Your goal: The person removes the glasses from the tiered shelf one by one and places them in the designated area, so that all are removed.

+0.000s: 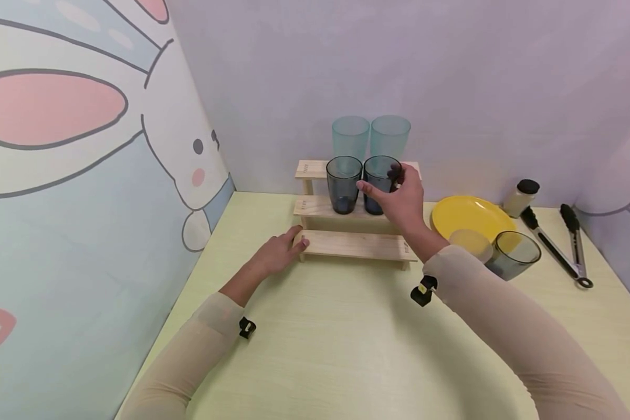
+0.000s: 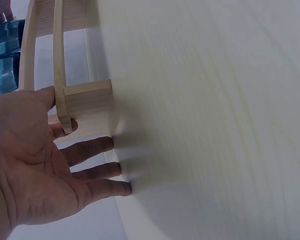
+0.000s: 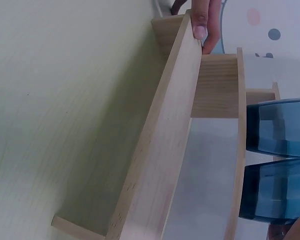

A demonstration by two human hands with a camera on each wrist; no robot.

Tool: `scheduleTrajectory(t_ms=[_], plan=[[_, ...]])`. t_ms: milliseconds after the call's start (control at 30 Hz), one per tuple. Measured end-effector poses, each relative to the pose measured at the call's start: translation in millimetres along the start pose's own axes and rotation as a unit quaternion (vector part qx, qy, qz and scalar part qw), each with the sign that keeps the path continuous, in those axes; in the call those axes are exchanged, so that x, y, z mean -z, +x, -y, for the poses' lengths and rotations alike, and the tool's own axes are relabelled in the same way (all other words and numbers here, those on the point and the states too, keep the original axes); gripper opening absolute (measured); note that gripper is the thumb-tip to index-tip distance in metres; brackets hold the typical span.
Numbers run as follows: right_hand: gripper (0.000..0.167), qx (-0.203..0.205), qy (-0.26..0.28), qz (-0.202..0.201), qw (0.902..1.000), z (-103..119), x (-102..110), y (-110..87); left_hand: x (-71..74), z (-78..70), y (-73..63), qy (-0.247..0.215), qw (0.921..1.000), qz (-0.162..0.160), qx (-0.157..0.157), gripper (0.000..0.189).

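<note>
A three-tier wooden rack [image 1: 354, 244] stands against the back wall. My left hand [image 1: 275, 256] pinches the left end of its lowest board between thumb and index finger; in the left wrist view its other fingers stretch down to the table. My right hand [image 1: 405, 201] holds the right-hand dark glass tumbler [image 1: 375, 202], upright on the middle board, thumb at its front left and fingers round its right side. Close beside it on the same board is another dark tumbler [image 1: 343, 189]. Two pale blue cups [image 1: 350, 139] stand behind on the top board.
At the right lie a yellow plate [image 1: 464, 205], a grey glass [image 1: 509, 262] tilted over, and a pale translucent cup [image 1: 469, 244] partly behind my right sleeve. A black-lidded shaker [image 1: 520, 198] and black-handled tongs [image 1: 555, 251] are farther right. A rabbit-printed wall [image 1: 110, 233] borders the left.
</note>
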State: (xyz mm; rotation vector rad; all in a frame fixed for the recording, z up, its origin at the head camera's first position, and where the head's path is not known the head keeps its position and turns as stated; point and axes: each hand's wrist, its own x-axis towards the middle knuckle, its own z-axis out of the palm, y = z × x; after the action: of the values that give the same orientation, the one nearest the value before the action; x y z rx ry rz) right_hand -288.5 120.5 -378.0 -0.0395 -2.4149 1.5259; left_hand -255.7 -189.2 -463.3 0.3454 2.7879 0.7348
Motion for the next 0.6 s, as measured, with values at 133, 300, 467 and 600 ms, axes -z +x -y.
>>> scheduleTrajectory(t_ms=[133,300,467,600], plan=[[0.094,0.010,-0.004,-0.002,0.9999,-2.2,-0.9,1.2,-0.1,0.3,-0.3,-0.001,1.0000,0.001,0.002,0.072],[0.093,0.019,-0.002,0.004,0.9998,-6.0,1.8,3.0,-0.7,1.0,0.1,-0.003,1.0000,0.004,0.003,0.073],[0.090,0.025,-0.008,0.011,0.9996,-8.9,8.4,5.4,-0.7,1.1,0.8,0.001,1.0000,0.002,-0.001,0.073],[0.089,0.022,-0.007,0.022,0.9995,-10.4,15.1,6.0,-0.4,1.5,0.4,-0.001,1.0000,0.000,-0.003,0.072]])
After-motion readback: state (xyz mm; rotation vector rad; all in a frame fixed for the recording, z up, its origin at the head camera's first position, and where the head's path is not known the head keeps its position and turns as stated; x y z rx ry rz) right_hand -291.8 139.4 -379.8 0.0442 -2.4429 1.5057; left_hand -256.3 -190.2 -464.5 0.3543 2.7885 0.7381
